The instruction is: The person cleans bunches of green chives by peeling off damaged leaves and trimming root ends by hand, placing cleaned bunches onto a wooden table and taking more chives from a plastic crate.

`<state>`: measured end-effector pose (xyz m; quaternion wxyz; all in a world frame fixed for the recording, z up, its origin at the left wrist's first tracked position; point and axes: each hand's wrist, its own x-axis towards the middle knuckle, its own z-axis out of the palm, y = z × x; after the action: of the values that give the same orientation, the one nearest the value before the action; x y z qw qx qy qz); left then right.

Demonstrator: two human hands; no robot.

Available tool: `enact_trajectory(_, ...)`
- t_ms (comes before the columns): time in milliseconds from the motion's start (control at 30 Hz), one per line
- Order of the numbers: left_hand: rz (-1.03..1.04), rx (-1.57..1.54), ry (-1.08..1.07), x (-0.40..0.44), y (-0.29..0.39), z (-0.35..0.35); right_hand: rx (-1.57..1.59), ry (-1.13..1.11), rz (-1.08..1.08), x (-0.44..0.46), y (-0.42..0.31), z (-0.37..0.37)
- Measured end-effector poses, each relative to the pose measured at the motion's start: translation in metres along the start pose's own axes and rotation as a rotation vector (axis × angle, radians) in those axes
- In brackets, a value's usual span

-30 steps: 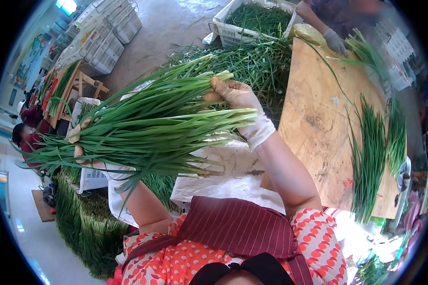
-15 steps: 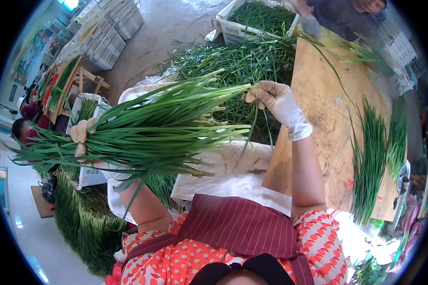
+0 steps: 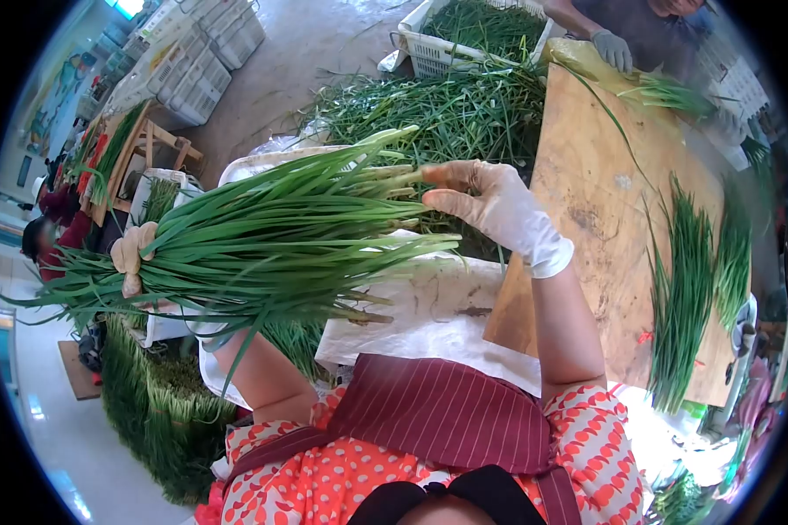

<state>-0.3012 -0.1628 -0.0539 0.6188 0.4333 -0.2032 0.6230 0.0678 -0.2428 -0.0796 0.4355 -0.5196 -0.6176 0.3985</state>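
A thick bunch of garlic chives (image 3: 263, 232) lies sideways across the view, its pale stem ends to the right and its leaf tips to the left. My left hand (image 3: 134, 254), gloved, is wrapped round the leafy part and holds it up. Beside the upper stem ends is my right hand (image 3: 490, 201) in a whitish, stained glove. Its thumb and forefinger are apart, and the fingertips are close to or touching a stem end; exact contact cannot be made out.
Loose chive leaves (image 3: 429, 114) are heaped beyond the bunch, near a white crate (image 3: 420, 52). On the wooden board (image 3: 587, 219) at right lie chive bundles (image 3: 681, 297). A co-worker's gloved hand (image 3: 613, 51) is at its far end. More chives (image 3: 162, 411) stand at lower left.
My right hand has moved left toward the stem ends and its fingers have parted from the stems they pinched. My left hand and the bunch have shifted slightly left.
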Motion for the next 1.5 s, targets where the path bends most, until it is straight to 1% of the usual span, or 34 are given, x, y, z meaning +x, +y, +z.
enact_trajectory(33, -0.001, 0.001, -0.001, 0.001, -0.003, 0.002, 0.049, -0.035, 0.145, -0.001, -0.002, 0.003)
enact_trajectory(67, 0.054, -0.052, -0.031, 0.003, -0.01, 0.008, 0.049, -0.036, 0.144, -0.003, -0.006, 0.005)
enact_trajectory(100, 0.111, -0.104, -0.059, 0.003, -0.013, 0.011, 0.047, 0.023, 0.174, -0.005, -0.011, 0.006)
enact_trajectory(133, 0.112, -0.101, -0.057, 0.002, -0.012, 0.013, 0.047, 0.082, 0.204, -0.007, -0.013, 0.009)
enact_trajectory(167, 0.111, -0.09, -0.042, 0.001, -0.011, 0.015, 0.047, 0.081, 0.204, -0.007, -0.01, 0.013)
enact_trajectory(233, 0.115, -0.081, -0.03, 0.0, -0.01, 0.016, 0.021, 0.284, 0.079, -0.006, 0.0, 0.021)
enact_trajectory(267, 0.116, -0.063, -0.01, -0.001, -0.009, 0.014, 0.019, 0.284, 0.077, -0.006, 0.0, 0.024)
enact_trajectory(333, 0.118, -0.047, 0.007, -0.003, -0.006, 0.014, -0.007, 0.105, -0.134, -0.005, -0.002, 0.035)
enact_trajectory(367, 0.092, -0.003, 0.03, -0.003, -0.002, 0.014, -0.01, 0.11, -0.133, -0.006, 0.002, 0.042)
enact_trajectory(433, 0.065, 0.036, 0.053, 0.001, -0.007, 0.019, 0.388, -0.02, 0.076, -0.006, 0.012, 0.053)
enact_trajectory(467, 0.101, -0.114, 0.016, 0.004, -0.02, 0.025, 0.384, -0.015, 0.079, -0.007, 0.009, 0.052)
enact_trajectory(500, 0.134, -0.266, -0.017, 0.005, -0.028, 0.028, 0.409, -0.009, 0.14, -0.009, 0.003, 0.051)
enact_trajectory(533, 0.129, -0.277, -0.012, 0.004, -0.026, 0.026, 0.433, 0.0, 0.202, -0.011, 0.0, 0.05)
enact_trajectory(567, 0.157, -0.223, 0.002, 0.003, -0.019, 0.021, 0.643, 0.028, 0.173, -0.012, 0.003, 0.052)
enact_trajectory(600, 0.185, -0.166, 0.015, 0.001, -0.01, 0.017, 0.641, 0.037, 0.178, -0.013, 0.009, 0.051)
enact_trajectory(633, 0.122, -0.103, 0.078, -0.005, 0.0, 0.014, 0.778, 0.162, 0.18, -0.013, 0.017, 0.05)
enact_trajectory(667, 0.109, -0.064, 0.096, -0.008, 0.008, 0.011, 0.912, 0.285, 0.179, -0.011, 0.024, 0.047)
enact_trajectory(700, 0.111, -0.045, 0.099, -0.008, 0.012, 0.009, 0.945, 0.419, 0.234, -0.008, 0.029, 0.039)
enact_trajectory(733, 0.117, -0.032, 0.097, -0.008, 0.013, 0.009, 0.915, 0.478, 0.163, -0.003, 0.052, 0.033)
enact_trajectory(800, 0.127, -0.016, 0.091, -0.007, 0.014, 0.009, -0.085, 0.533, 0.062, -0.001, 0.06, 0.022)
enact_trajectory(833, 0.133, -0.01, 0.091, -0.006, 0.014, 0.009, -0.086, 0.533, 0.062, 0.003, 0.052, 0.019)
enact_trajectory(900, 0.139, -0.003, 0.093, -0.006, 0.014, 0.01, -0.473, 0.299, -0.445, 0.011, 0.018, 0.017)
enact_trajectory(933, 0.141, 0.006, 0.093, -0.007, 0.013, 0.01, -0.456, 0.246, -0.503, 0.014, 0.004, 0.026)
enact_trajectory(1000, 0.155, 0.017, 0.088, -0.005, 0.015, 0.006, -0.579, 0.286, -0.556, 0.023, -0.009, 0.05)
enact_trajectory(1067, 0.136, 0.061, 0.038, -0.004, 0.025, -0.007, -0.446, 0.103, -0.563, 0.031, -0.009, 0.057)
enact_trajectory(1133, 0.12, 0.113, -0.003, -0.005, 0.03, -0.009, -0.43, 0.099, -0.594, 0.035, -0.007, 0.061)
enact_trajectory(1200, 0.012, 0.154, 0.026, -0.007, 0.031, -0.002, 0.396, -0.038, -0.234, 0.031, -0.005, 0.063)
enact_trajectory(1233, -0.023, 0.168, 0.036, -0.008, 0.03, 0.001, 0.437, -0.051, -0.159, 0.027, -0.009, 0.063)
enact_trajectory(1267, -0.02, 0.152, 0.044, -0.007, 0.028, 0.002, 0.438, -0.053, -0.159, 0.024, -0.013, 0.061)
enact_trajectory(1333, -0.012, 0.118, 0.056, -0.007, 0.024, 0.005, 0.671, -0.023, -0.046, 0.019, -0.019, 0.057)
enact_trajectory(1367, -0.004, 0.103, 0.062, -0.006, 0.023, 0.006, 0.744, 0.04, -0.049, 0.018, -0.011, 0.059)
enact_trajectory(1400, 0.004, 0.089, 0.068, -0.006, 0.021, 0.007, 0.742, 0.036, -0.05, 0.018, -0.007, 0.056)
enact_trajectory(1467, 0.008, 0.064, 0.079, -0.008, 0.018, 0.011, 0.93, 0.211, 0.014, 0.016, 0.001, 0.046)
enact_trajectory(1500, 0.006, 0.057, 0.083, -0.008, 0.016, 0.011, 0.927, 0.329, 0.025, 0.017, 0.009, 0.042)
